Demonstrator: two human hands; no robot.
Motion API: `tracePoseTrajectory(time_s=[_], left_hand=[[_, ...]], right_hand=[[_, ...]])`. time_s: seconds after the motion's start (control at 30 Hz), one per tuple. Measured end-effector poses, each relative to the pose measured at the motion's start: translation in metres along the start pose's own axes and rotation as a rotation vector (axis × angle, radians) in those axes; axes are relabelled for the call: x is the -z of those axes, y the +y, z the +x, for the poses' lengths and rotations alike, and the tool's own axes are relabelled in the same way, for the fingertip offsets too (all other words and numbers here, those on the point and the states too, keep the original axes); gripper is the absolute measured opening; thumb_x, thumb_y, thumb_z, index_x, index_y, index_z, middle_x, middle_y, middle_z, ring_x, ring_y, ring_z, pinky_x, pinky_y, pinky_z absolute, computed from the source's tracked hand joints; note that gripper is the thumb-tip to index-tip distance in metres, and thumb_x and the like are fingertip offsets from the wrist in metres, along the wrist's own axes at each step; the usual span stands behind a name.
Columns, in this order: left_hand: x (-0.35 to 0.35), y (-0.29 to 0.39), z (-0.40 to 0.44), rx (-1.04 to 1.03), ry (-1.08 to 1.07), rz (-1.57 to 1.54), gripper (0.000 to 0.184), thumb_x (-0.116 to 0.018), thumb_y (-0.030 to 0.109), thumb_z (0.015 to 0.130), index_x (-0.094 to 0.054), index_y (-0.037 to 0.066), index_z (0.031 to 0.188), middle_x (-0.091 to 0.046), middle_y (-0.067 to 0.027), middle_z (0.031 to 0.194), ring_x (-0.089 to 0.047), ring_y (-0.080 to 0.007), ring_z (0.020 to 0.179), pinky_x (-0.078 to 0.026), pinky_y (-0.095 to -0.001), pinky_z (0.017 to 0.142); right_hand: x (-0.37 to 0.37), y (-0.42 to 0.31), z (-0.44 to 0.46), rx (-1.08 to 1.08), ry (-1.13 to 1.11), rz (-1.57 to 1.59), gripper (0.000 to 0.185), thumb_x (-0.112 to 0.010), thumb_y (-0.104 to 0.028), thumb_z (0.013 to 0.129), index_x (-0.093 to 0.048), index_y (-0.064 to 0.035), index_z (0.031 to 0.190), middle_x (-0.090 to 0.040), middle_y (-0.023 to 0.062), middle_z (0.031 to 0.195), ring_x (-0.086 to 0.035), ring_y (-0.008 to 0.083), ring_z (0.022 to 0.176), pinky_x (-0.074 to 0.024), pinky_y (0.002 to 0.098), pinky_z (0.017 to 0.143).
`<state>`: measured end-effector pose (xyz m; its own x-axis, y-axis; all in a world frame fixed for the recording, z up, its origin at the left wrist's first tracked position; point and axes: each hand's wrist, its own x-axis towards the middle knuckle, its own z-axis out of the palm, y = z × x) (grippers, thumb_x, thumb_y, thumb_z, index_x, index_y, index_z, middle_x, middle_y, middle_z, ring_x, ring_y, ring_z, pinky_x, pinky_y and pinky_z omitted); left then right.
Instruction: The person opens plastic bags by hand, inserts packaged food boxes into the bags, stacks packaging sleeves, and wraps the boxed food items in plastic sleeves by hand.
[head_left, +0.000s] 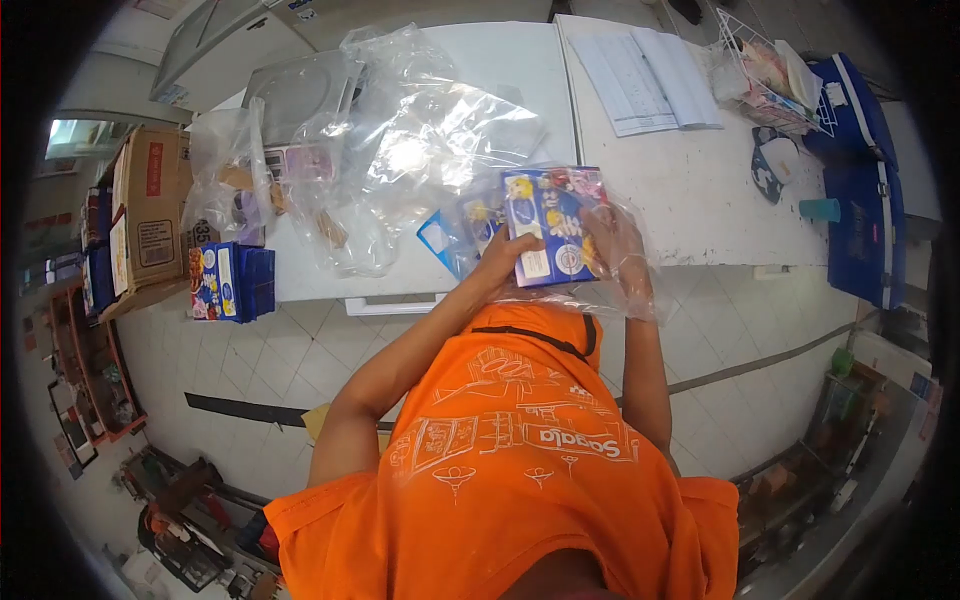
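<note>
Loose clear plastic (430, 125) sprawls over the white table (700, 215), with papers (645, 80) at the back. I see the blue box (548, 215) above its front edge, held at both sides: left hand (497, 264) with thumb across its face, right hand (622, 246) gripping under clear film, fingers closed in around it.

single head-worn view; faces forward and steeply down, from close above. grip of left hand (503, 264) and right hand (622, 243) lies near mid-frame; shirt (520, 490) on its near side, white worktop (690, 195) beyond.
</note>
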<state>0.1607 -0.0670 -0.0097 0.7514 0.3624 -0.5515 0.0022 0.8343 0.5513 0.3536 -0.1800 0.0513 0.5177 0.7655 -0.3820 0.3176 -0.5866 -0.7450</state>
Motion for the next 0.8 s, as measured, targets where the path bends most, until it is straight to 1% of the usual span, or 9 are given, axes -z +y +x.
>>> tracePoseTrajectory(time_s=[0.1, 0.17, 0.27, 0.37, 0.47, 0.5, 0.6, 0.7, 0.8], left_hand=[[0.001, 0.010, -0.025, -0.006, 0.011, -0.009, 0.054, -0.068, 0.013, 0.080, -0.049, -0.004, 0.128, -0.063, -0.0125, 0.110, -0.065, -0.0211, 0.095, -0.055, -0.0338, 0.085], [-0.001, 0.014, -0.035, -0.011, 0.023, -0.005, 0.054, -0.069, 0.016, 0.081, -0.049, -0.005, 0.127, -0.063, -0.0129, 0.113, -0.065, -0.0219, 0.097, -0.055, -0.0337, 0.087], [0.017, 0.006, -0.025, -0.115, 0.052, 0.386, 0.066, -0.067, 0.037, 0.087, -0.046, -0.006, 0.132, -0.064, -0.0187, 0.118, -0.066, -0.0277, 0.104, -0.053, -0.0377, 0.093], [0.009, 0.036, -0.047, 0.044, 0.147, 1.068, 0.086, -0.058, 0.065, 0.088, -0.052, -0.009, 0.131, -0.066, -0.0264, 0.118, -0.065, -0.0359, 0.111, -0.050, -0.0434, 0.097], [0.004, 0.065, -0.069, 0.328, 0.023, 1.748, 0.084, -0.047, 0.071, 0.092, -0.062, -0.003, 0.126, -0.068, -0.0259, 0.118, -0.065, -0.0406, 0.110, -0.047, -0.0484, 0.100], [-0.006, 0.079, -0.087, 0.320, 0.005, 1.855, 0.070, -0.055, 0.067, 0.088, -0.073, 0.003, 0.110, -0.070, -0.0246, 0.110, -0.067, -0.0404, 0.105, -0.049, -0.0464, 0.098], [0.001, 0.094, -0.106, 0.214, -0.217, 2.146, 0.050, -0.071, 0.052, 0.083, -0.074, 0.003, 0.093, -0.072, -0.0199, 0.094, -0.070, -0.0385, 0.093, -0.055, -0.0462, 0.084], [-0.011, 0.111, -0.123, -0.091, -0.091, 2.141, 0.016, -0.072, 0.022, 0.078, -0.073, 0.007, 0.083, -0.071, -0.0143, 0.087, -0.071, -0.0337, 0.081, -0.055, -0.0437, 0.075], [-0.047, 0.143, -0.145, -0.292, -0.063, 2.067, 0.014, -0.065, 0.011, 0.076, -0.073, 0.016, 0.087, -0.069, -0.0066, 0.083, -0.068, -0.0283, 0.080, -0.050, -0.0426, 0.071]], right_hand=[[-0.003, -0.005, 0.008, -0.075, -0.100, 0.111, 0.058, -0.068, -0.036, 0.092, -0.055, 0.0053, 0.130, -0.060, 0.0178, 0.120, -0.061, 0.0243, 0.107, -0.0497, 0.0341, 0.089], [-0.004, -0.036, -0.001, -0.314, -0.075, 0.400, 0.051, -0.067, -0.032, 0.093, -0.056, 0.0002, 0.131, -0.060, 0.0158, 0.120, -0.061, 0.0247, 0.106, -0.0492, 0.0342, 0.092], [-0.021, 0.004, 0.001, -0.178, -0.086, 0.464, 0.053, -0.069, -0.034, 0.093, -0.057, -0.0014, 0.133, -0.060, 0.0131, 0.118, -0.059, 0.0226, 0.107, -0.0484, 0.0328, 0.093], [-0.037, 0.046, 0.009, -0.030, -0.108, 0.515, 0.055, -0.071, -0.035, 0.092, -0.057, -0.0029, 0.135, -0.060, 0.0103, 0.117, -0.056, 0.0206, 0.108, -0.0475, 0.0315, 0.093], [-0.036, 0.052, 0.005, -0.108, -0.222, 0.617, 0.062, -0.071, -0.041, 0.091, -0.056, 0.0014, 0.133, -0.061, 0.0094, 0.120, -0.057, 0.0190, 0.110, -0.0476, 0.0328, 0.094], [-0.034, 0.050, 0.007, -0.152, -0.294, 0.567, 0.064, -0.071, -0.042, 0.091, -0.053, 0.0005, 0.135, -0.060, 0.0098, 0.124, -0.056, 0.0194, 0.113, -0.0466, 0.0338, 0.097], [-0.028, 0.051, 0.020, -0.238, -0.435, 0.265, 0.070, -0.069, -0.044, 0.092, -0.044, -0.0066, 0.145, -0.058, 0.0128, 0.135, -0.056, 0.0228, 0.122, -0.0459, 0.0361, 0.103], [-0.041, 0.056, 0.009, -0.122, -0.166, 0.358, 0.073, -0.077, -0.039, 0.086, -0.044, -0.0015, 0.139, -0.064, 0.0141, 0.122, -0.064, 0.0205, 0.104, -0.0538, 0.0324, 0.089], [-0.055, 0.014, 0.004, -0.074, -0.005, 0.387, 0.064, -0.079, -0.030, 0.086, -0.047, 0.0022, 0.131, -0.066, 0.0159, 0.116, -0.067, 0.0172, 0.095, -0.0536, 0.0301, 0.084]])
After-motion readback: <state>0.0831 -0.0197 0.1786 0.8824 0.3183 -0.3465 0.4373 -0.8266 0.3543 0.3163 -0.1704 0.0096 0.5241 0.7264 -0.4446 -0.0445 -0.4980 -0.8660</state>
